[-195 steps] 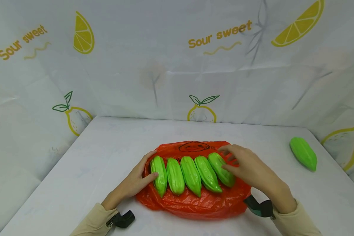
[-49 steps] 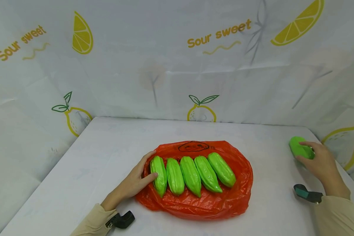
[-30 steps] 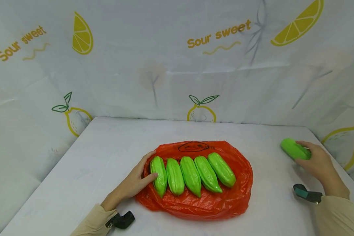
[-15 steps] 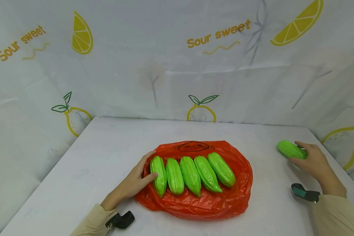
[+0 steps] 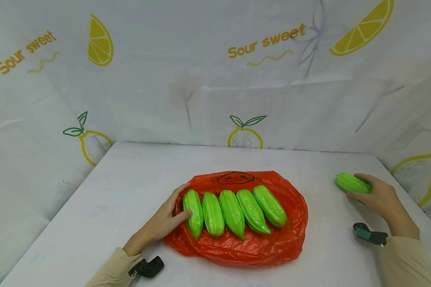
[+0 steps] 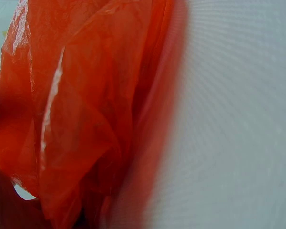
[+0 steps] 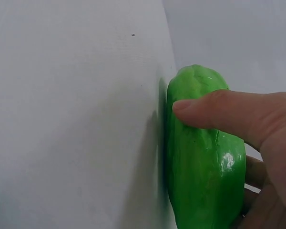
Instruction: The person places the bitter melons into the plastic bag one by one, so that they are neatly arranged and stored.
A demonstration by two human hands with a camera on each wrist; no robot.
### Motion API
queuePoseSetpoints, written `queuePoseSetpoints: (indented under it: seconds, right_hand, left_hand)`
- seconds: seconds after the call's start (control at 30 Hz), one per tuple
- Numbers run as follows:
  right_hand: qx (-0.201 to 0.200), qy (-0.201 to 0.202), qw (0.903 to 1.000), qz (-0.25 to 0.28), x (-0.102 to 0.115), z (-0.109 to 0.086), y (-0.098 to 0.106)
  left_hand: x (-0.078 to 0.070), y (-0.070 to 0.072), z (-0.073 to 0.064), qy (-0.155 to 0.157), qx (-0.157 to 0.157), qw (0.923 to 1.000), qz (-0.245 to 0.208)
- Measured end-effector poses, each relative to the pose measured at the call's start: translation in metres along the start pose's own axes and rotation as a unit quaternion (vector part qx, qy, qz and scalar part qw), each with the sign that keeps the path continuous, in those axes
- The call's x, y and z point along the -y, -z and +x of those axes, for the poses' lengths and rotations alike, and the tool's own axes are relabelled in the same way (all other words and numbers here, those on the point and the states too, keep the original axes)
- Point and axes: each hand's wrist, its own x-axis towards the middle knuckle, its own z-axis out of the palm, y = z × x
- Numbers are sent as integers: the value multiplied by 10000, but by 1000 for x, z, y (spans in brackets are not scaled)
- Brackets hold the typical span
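Note:
In the head view, my right hand (image 5: 380, 197) grips a glossy green bitter melon (image 5: 349, 182) at the table's right side. The right wrist view shows my thumb laid across this ribbed bitter melon (image 7: 200, 176) and fingers behind it; it lies against or very close to the table. A red plastic bag (image 5: 251, 249) spreads open at the middle, with several more bitter melons (image 5: 232, 213) lined up side by side on it. My left hand (image 5: 165, 219) holds the bag's left edge, thumb over the leftmost melon. Red plastic folds (image 6: 86, 105) fill much of the left wrist view.
The white table (image 5: 104, 207) extends around the bag, with bare surface between the bag and my right hand. Behind it hangs a white cloth (image 5: 158, 79) printed with lemons. Black devices are strapped at my left wrist (image 5: 149, 267) and right wrist (image 5: 370, 234).
My right hand has left the row on the bag and taken hold of the bitter melon at far right. That melon has turned and shifted slightly left and nearer. My left hand stays put.

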Motion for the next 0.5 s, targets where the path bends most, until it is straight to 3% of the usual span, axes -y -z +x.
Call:
queuePoseSetpoints:
  seconds: [0.5]
  right_hand:
    - [-98, 470, 9988, 75, 19, 5, 2]
  left_hand:
    - [0, 0, 0, -20, 4, 10000, 6]
